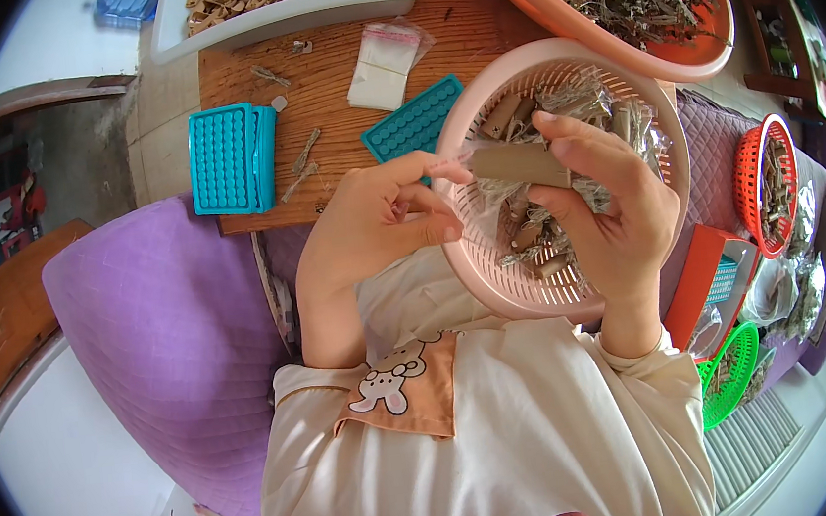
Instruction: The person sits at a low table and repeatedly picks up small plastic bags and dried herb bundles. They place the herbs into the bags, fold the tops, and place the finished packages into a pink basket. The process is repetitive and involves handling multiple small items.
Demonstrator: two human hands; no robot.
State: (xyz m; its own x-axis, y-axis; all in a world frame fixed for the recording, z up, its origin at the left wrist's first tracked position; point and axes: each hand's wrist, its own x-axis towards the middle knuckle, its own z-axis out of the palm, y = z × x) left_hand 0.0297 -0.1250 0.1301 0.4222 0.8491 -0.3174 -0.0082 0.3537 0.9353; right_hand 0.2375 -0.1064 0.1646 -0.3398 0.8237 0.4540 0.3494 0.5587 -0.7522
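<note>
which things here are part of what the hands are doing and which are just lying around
In use:
- left hand
- right hand
- brown card piece held between both
- pink basket of sachets and brown pieces

Lying about:
- teal moulds
- orange bowl of dried bits
- white tray
- red basket
- green basket

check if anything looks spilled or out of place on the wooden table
A few loose brown pieces lie scattered on the wooden table beside the teal trays, outside any basket. Both hands hold a brown strip over the pink basket; nothing looks damaged.
</note>
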